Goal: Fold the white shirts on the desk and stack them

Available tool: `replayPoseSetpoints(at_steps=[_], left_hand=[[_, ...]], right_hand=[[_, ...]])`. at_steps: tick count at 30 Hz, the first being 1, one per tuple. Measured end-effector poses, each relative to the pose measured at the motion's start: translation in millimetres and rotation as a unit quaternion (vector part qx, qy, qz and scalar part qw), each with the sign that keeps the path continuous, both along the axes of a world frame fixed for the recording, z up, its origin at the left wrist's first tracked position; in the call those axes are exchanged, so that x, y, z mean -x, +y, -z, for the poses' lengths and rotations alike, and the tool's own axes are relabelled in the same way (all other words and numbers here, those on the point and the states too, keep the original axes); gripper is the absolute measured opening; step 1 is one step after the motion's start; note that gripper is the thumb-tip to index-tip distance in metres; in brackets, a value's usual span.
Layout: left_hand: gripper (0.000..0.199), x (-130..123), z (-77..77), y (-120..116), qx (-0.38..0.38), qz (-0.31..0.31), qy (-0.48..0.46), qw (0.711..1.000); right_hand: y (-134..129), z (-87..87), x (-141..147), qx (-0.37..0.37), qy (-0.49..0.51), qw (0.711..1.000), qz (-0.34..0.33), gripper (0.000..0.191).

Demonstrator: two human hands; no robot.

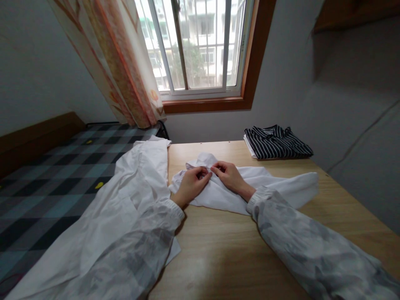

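A white shirt (265, 181) lies spread on the wooden table, its collar end near the middle and a sleeve stretching to the right. My left hand (194, 183) pinches the cloth just below the collar, fingertips pressed together. Close beside it, nearly touching, my right hand (229, 177) also pinches the shirt between thumb and fingers. Whatever small part lies between the fingertips is too small to make out.
Another white garment (125, 200) drapes over the table's left edge beside a bed with a checked cover (71, 166). Folded clothes, a striped black shirt (276, 142) on top, sit at the back right of the table (212, 250). A window and curtain are behind.
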State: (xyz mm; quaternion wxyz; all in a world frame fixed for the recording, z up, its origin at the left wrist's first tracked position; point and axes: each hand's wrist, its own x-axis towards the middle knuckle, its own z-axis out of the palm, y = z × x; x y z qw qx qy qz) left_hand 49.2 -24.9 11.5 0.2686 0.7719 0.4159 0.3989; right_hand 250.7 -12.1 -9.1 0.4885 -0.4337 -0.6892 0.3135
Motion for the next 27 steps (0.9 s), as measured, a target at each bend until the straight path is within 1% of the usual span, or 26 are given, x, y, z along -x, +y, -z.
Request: replayPoseSetpoints(at_steps=[2,4,10,14,17,21,25,27], left_hand=[[0.026,1.1,0.8,1.7,0.006,0.015,-0.013,1.000],[0.026,1.5,0.4,2.2,-0.004,0.022,-0.010,1.000],[0.021,0.2,-1.9,1.3,-0.028,0.029,0.001,0.999],[0.025,0.2,-3.6,0.4,-0.012,0.041,-0.008,0.999],[0.025,1.1,-4.7,0.1,0.009,0.062,-0.026,0.998],[0.029,1.1,-5.5,0.6,0.020,0.081,-0.042,0.996],[0.028,0.8,-7.5,-0.8,0.007,0.081,-0.043,0.996],[0.026,1.5,-8.9,-3.0,-0.003,0.094,-0.028,0.995]], right_hand=[[-1.1,-2.4,-0.4,-0.002,-0.010,1.000,0.006,0.024],[-2.1,-4.5,-0.8,-0.006,-0.013,1.000,0.005,0.023],[-3.0,-6.1,0.8,-0.005,0.002,1.000,-0.003,0.023],[-3.6,-5.6,3.1,-0.013,-0.005,1.000,-0.009,0.024],[-3.3,-5.2,3.2,-0.013,-0.005,0.999,-0.038,0.024],[-1.6,-4.3,1.7,0.001,0.008,0.997,-0.081,0.026],[-0.9,-3.2,0.0,-0.007,0.011,0.997,-0.070,0.027],[-1.7,-2.7,-0.9,-0.022,-0.014,0.998,-0.057,0.022]])
